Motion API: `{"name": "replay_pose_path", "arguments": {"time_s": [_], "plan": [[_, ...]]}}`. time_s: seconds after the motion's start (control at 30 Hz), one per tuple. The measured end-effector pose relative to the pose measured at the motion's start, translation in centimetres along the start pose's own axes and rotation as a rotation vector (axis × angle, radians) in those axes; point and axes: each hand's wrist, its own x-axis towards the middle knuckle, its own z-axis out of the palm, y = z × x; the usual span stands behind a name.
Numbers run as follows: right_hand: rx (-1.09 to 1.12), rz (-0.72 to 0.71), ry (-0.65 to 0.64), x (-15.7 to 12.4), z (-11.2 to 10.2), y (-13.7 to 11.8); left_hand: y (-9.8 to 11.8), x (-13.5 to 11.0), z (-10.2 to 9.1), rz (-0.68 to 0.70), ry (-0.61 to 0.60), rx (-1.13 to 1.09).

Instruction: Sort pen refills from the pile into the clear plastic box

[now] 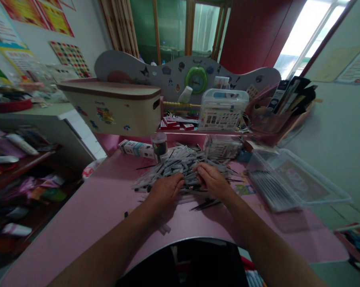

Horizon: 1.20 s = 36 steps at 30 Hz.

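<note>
A heap of slim grey and clear pen-like pieces (181,157) lies in the middle of the pink desk. My left hand (165,190) is at the front left of the heap, thumb and fingers pressed together; what they hold, if anything, is too small to make out. Just to its right, my right hand (212,180) has its fingertips pinched above the heap, their contents also unclear. Thin black sticks (206,205) lie below my right hand. A few pale tubes (164,228) lie under my left forearm, partly hidden by it.
An open clear plastic box (314,179) with rows of grey sticks (274,189) stands on the right. Behind the heap are a round tub (159,144), a long carton (137,148) and a clear case (222,147). The shelf above bears a cream bin (114,109) and a white carry case (223,109).
</note>
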Motion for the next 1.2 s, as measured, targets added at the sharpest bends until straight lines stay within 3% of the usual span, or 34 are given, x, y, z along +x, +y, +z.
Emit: {"name": "replay_pose_path", "arguments": {"time_s": [0.17, 0.43, 0.93, 1.03, 1.2], "plan": [[0.025, 0.025, 0.051, -0.1, 0.5, 0.2, 0.8, -0.3, 0.2, -0.033, 0.045, 0.033], [-0.013, 0.022, 0.022, 0.2, 0.3, 1.2, 1.4, -0.9, 0.3, -0.021, 0.113, 0.082], [0.024, 0.035, 0.033, 0.3, 0.8, 1.4, 0.7, -0.5, 0.7, -0.012, 0.091, 0.051], [0.115, 0.070, 0.038, 0.5, 0.7, 1.3, 0.4, 0.0, 0.6, 0.006, 0.081, 0.029], [0.482, 0.076, 0.062, 0.6, 1.2, 1.3, 0.4, 0.9, 0.6, 0.057, 0.153, -0.070]]}}
